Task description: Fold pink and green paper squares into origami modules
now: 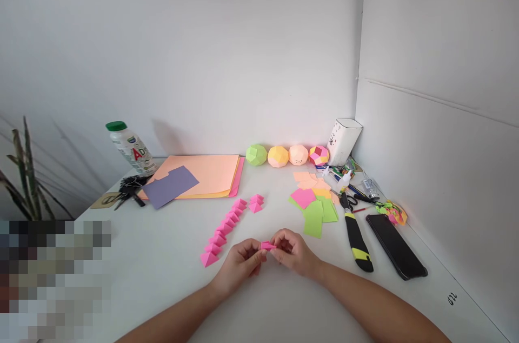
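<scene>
Between both hands is a small folded piece of pink paper (pixel 267 245). My left hand (pixel 242 263) pinches its left end with thumb and fingers. At the other end, my right hand (pixel 295 252) is closed on it too, the fingertips nearly meeting the left ones. Part of the paper is hidden by fingers. Just beyond my left hand, a slanting row of several folded pink paper pieces (pixel 220 237) lies on the white table (pixel 162 256). Another little group of pink folded pieces (pixel 256 203) sits apart, to the right of the row's far end.
Loose green, pink and peach paper (pixel 313 222) lies right of centre. A utility knife (pixel 357 240), phone (pixel 395 245) and scissors (pixel 347 201) are further right. Paper polyhedra (pixel 278 156) line the wall. Large peach sheets (pixel 211 172), keys (pixel 130 189) and a bottle (pixel 132 148) stand left.
</scene>
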Demonstrator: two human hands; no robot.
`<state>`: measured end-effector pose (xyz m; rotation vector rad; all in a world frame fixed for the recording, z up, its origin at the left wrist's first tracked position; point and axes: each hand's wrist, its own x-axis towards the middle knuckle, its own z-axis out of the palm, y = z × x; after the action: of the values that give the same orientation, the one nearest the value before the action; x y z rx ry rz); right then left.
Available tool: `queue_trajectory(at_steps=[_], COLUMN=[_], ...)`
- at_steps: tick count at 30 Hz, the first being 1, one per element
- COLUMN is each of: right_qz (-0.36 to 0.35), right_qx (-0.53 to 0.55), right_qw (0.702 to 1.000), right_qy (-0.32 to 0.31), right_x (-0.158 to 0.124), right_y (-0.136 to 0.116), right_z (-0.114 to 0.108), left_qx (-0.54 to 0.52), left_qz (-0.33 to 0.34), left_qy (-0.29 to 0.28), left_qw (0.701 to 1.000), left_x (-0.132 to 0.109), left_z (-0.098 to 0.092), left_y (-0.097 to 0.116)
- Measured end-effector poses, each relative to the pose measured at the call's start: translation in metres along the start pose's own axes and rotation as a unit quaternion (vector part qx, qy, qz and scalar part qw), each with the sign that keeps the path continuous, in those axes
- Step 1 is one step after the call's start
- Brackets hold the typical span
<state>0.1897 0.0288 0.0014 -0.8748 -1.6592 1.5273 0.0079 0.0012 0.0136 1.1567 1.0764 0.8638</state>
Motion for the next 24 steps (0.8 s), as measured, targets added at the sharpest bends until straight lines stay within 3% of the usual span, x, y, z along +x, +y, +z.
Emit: queue_trajectory(at_steps=[17, 24], right_qz=[-0.129, -0.147], right_qx=[-0.116, -0.13], right_qw=[0.985, 0.98], right_qy=[0.012, 0.02], right_x=[0.0033, 0.0035], right_y=[-0.0007, 0.0038], right_z=[0.0034, 0.0049], left_qx=[0.0, -0.003], left_qz=[0.014, 0.026], left_qy=[-0.006, -0.033], left_qw=[1.0, 0.999], left_x=[0.0002, -0.0021], left_z=[0.0007, -0.0003], left_y=[0.0033, 0.0055])
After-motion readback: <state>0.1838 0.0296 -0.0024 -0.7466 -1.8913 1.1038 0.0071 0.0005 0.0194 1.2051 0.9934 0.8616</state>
